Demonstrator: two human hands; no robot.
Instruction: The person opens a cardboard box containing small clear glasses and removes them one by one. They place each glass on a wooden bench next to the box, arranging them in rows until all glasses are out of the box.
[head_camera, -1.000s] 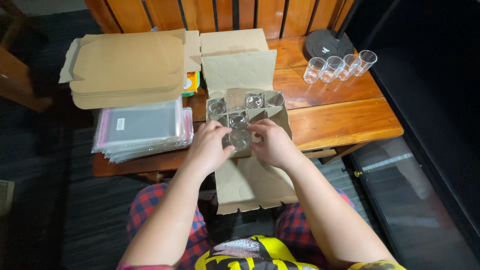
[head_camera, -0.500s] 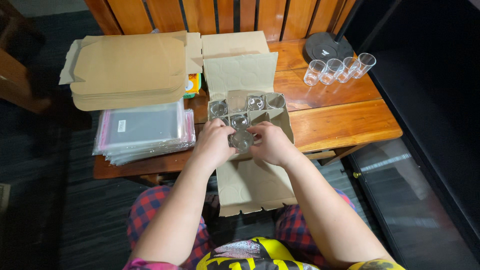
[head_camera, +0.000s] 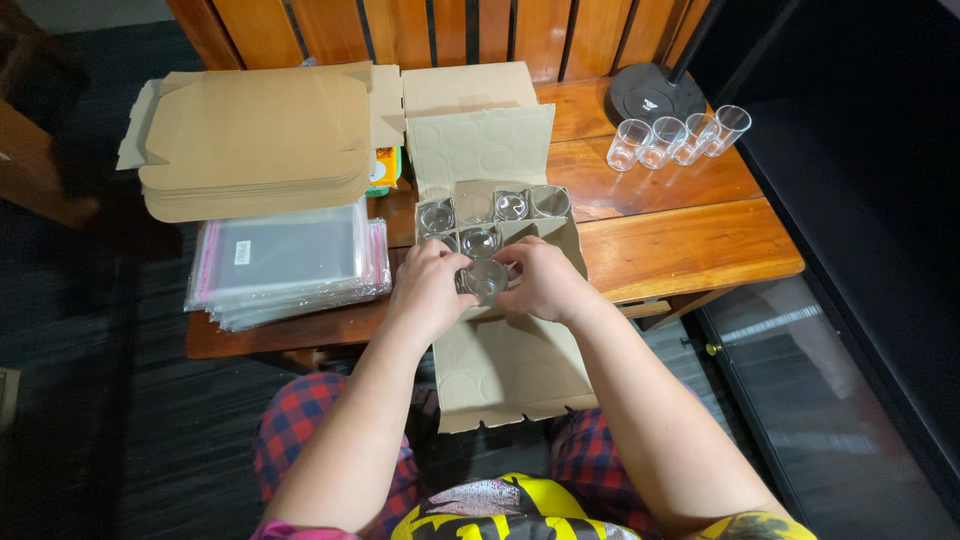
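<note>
An open cardboard box (head_camera: 505, 355) with a divider grid lies at the table's near edge, its flap hanging over my lap. Clear drinking glasses (head_camera: 512, 205) stand in its far cells. My left hand (head_camera: 425, 290) and my right hand (head_camera: 545, 280) both grip one clear glass (head_camera: 486, 277) at a near cell of the grid, fingers curled around its rim from either side.
A row of several clear glasses (head_camera: 675, 138) stands at the table's far right, beside a black round lamp base (head_camera: 655, 95). A stack of flat cardboard blanks (head_camera: 255, 135) and a pile of clear plastic bags (head_camera: 285, 260) lie at the left. The wooden table (head_camera: 680, 235) ends just right.
Both hands stay closed around the glass at the near cell of the box; they have shifted only slightly. Nothing else has moved.
</note>
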